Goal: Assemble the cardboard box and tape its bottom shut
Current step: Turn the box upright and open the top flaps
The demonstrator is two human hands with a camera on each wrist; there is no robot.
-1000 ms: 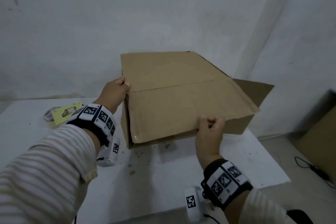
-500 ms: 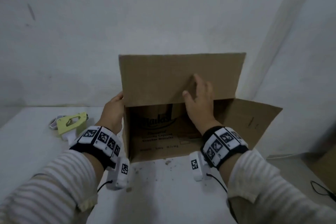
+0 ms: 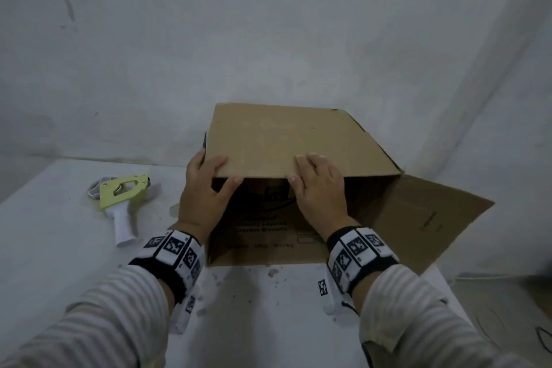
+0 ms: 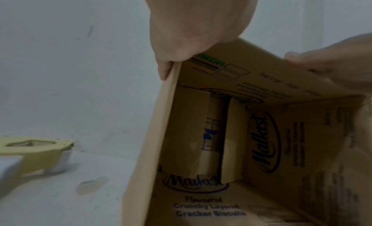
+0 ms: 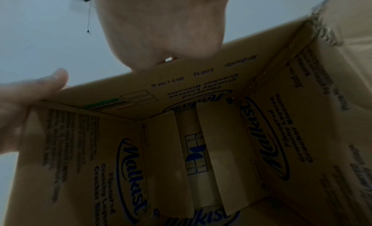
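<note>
Both of my hands are on the cardboard box (image 3: 298, 140), which lies on its side on the white table (image 3: 59, 233) with its open end facing me. My left hand (image 3: 203, 191) grasps the near left corner of the box's top panel, thumb under the edge and fingers on top, beside the left wall. My right hand (image 3: 319, 188) lies on the same panel's front edge, to the right of the left hand, fingers flat and stretched out on the cardboard; it presses rather than clenches.

1 flap (image 3: 433, 218) stands swung out from the box's right side, hanging past the table's edge. Inside the box, printed lettering shows on the walls (the wrist views read "Malkist" and "Crunchy Layered Cracker Biscuits"). At the far end of the box 2 short flaps (image 5: 167, 164) are folded inward, with a gap between them where a strip of cardboard bearing an umbrella mark (image 5: 196, 156) shows.

To the left of the box, well apart from it, a tape dispenser (image 3: 122, 197) with a yellow-green body and white handle lies on the table.
</note>
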